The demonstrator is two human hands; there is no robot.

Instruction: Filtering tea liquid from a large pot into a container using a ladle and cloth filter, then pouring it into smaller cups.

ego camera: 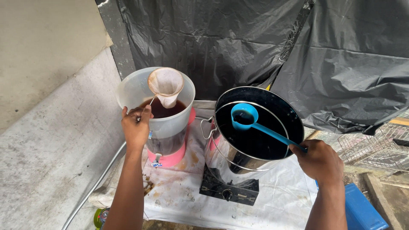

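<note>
Both hands are occupied, seen from the head camera. Left hand (136, 127) pinches the thin wire handle of a cloth strainer (165, 86), fingers closed, holding the stained cone over the translucent plastic dispenser (170, 123), which already holds dark liquid. Right hand (320, 161) is clenched around the end of a blue ladle (255, 124); its bowl, filled with dark liquid, hangs above the steel pot (255, 140), well apart from the strainer.

Assessment: the ladle looks light and stiff, though a long handle gripped at its tip makes the loaded bowl prone to tipping. The strainer is soft, wet and limp; only its wire handle and rim offer firm purchase.

The pot sits on a black single burner stove (230, 191), on a stained white sheet (272, 200) over the table. Black plastic sheeting (341, 64) hangs behind.
</note>
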